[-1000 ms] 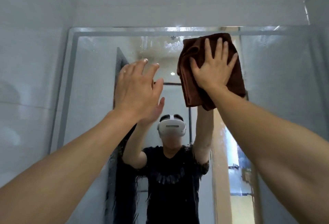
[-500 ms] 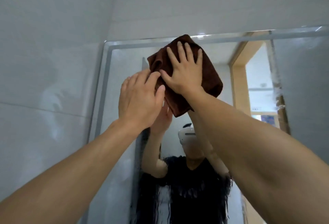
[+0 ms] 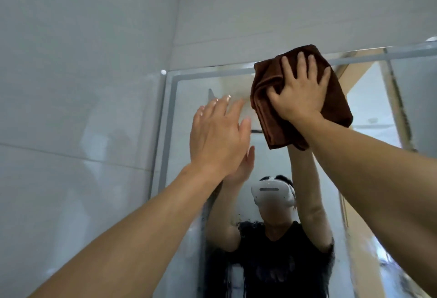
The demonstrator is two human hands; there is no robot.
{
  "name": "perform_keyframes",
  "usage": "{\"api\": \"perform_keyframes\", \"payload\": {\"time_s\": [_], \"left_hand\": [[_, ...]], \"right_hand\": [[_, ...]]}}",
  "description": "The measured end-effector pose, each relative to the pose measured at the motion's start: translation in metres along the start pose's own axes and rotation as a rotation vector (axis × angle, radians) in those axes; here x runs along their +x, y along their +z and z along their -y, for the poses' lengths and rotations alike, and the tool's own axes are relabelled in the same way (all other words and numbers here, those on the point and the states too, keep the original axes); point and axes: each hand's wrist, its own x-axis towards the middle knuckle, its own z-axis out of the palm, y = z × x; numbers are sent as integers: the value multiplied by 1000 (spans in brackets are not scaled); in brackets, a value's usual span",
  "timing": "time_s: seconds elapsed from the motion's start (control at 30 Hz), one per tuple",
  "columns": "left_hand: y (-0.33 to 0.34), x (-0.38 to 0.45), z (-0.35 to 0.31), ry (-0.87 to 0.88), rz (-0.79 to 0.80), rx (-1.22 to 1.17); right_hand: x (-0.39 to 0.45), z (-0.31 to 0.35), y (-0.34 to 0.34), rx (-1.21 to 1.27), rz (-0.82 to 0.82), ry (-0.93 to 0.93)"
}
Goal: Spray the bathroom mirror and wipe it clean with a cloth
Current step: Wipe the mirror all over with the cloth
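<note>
The bathroom mirror hangs on the wall ahead, with a silver frame and wet streaks low on its glass. A folded brown cloth lies flat against the mirror's top edge, right of centre. My right hand presses on the cloth with fingers spread. My left hand is raised flat toward the glass to the left of the cloth, fingers apart, holding nothing. I cannot tell if it touches the glass. No spray bottle is in view.
Glossy white tiled walls meet in a corner left of the mirror. The mirror reflects a person in a black shirt with a white headset, both arms raised, and a wooden door frame at the right.
My right hand has slid the cloth rightward along the mirror's top edge, away from my left hand. The camera view has shifted left, showing more of the wall.
</note>
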Motion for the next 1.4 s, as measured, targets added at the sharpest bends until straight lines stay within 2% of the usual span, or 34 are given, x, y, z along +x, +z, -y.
{"api": "perform_keyframes", "payload": {"time_s": [0.1,0.23,0.47,0.63,0.7,0.83,1.0,1.23,1.4], "left_hand": [[-3,-1,38,-82,51,52],[-11,-3,77,-155,91,87],[-19,-13,109,-231,5,48],[-13,-30,106,-316,-77,-52],[-11,-34,98,-321,-100,-98],[-15,-41,91,-324,-128,-103],[-32,-50,108,-330,-153,-100],[-41,-41,126,-307,-203,-193],[-37,-38,113,-328,-195,-209]], "right_hand": [[5,29,5,-3,-3,-29],[6,85,16,18,18,-157],[-26,183,39,72,49,-478],[-52,173,42,76,78,-593],[-55,152,38,64,59,-593],[-41,128,30,33,30,-403],[-11,160,34,-12,33,-309],[-11,231,48,74,93,-470],[-69,214,47,173,88,-550]]}}
